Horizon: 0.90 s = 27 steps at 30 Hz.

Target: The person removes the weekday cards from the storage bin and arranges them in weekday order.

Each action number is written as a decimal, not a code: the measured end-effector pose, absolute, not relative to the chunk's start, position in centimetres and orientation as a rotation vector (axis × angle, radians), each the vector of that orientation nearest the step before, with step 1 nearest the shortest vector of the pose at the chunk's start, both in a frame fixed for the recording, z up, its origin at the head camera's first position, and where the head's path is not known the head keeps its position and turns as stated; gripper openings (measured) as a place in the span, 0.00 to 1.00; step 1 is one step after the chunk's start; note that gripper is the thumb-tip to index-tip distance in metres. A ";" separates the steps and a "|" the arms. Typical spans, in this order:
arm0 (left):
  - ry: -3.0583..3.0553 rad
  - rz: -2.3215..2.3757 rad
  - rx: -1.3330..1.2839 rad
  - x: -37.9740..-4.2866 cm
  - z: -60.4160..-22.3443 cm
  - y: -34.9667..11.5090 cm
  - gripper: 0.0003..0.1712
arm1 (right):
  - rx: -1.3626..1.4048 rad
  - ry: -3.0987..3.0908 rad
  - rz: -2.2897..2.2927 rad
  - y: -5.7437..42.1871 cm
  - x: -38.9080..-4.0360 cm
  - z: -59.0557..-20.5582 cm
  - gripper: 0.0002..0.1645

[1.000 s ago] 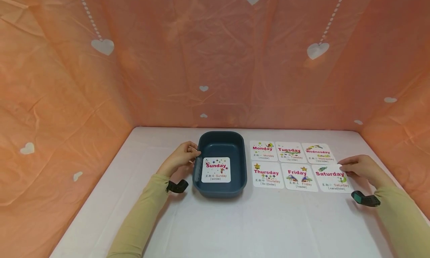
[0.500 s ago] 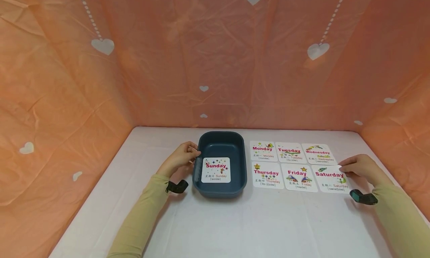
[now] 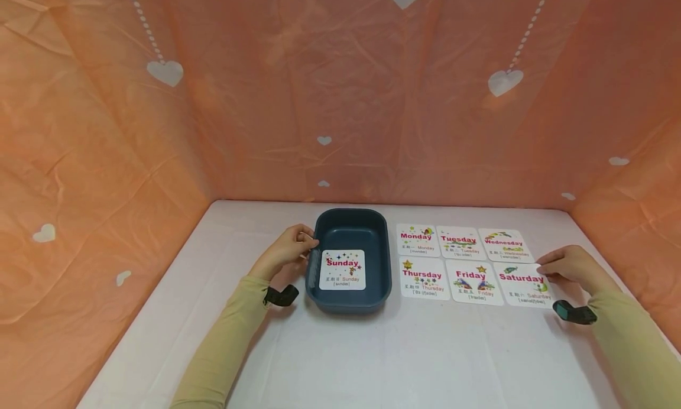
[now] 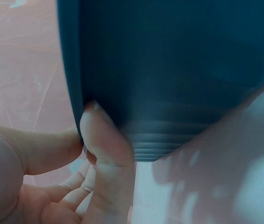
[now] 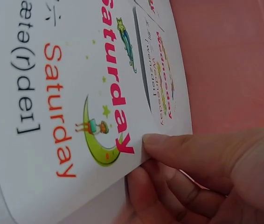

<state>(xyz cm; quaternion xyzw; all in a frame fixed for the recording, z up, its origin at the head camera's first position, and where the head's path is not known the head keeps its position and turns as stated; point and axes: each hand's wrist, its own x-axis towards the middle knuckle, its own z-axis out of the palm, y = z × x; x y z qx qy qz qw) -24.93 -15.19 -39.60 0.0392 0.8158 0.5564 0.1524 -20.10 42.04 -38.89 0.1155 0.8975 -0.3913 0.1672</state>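
Note:
My left hand [image 3: 287, 247] pinches the left rim of a dark blue plastic bin [image 3: 353, 233]; the left wrist view shows its thumb [image 4: 107, 140] and a finger on the rim. Inside the bin, a white card printed "Sunday" [image 3: 343, 282] lies face up. At the right, my right hand [image 3: 577, 270] pinches the right edge of the "Saturday" card [image 3: 516, 289]. In the right wrist view the thumb [image 5: 169, 144] is on the card's face and curled fingers are beneath its edge. The card bends slightly there.
Right of the bin, two rows hold the cards Monday [image 3: 417, 247], Tuesday [image 3: 459, 250], Wednesday [image 3: 502, 253], Thursday [image 3: 422, 288] and Friday [image 3: 475, 295]. A white cloth covers the table [image 3: 404, 362]. Orange curtains [image 3: 351, 101] with white hearts stand behind and at both sides.
My right hand and the edge of the Saturday card have shifted slightly left. The left hand, the bin and the other cards keep their places.

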 end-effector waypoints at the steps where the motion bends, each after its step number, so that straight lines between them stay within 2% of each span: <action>1: 2.340 1.598 0.113 -24.9 -39.6 -15.2 0.13 | 0.324 2.557 -1.112 42.0 -20.1 -38.9 0.18; 27: 2.336 1.613 0.112 -24.7 -39.4 -15.1 0.13 | 0.323 2.567 -0.989 41.7 -20.8 -38.3 0.15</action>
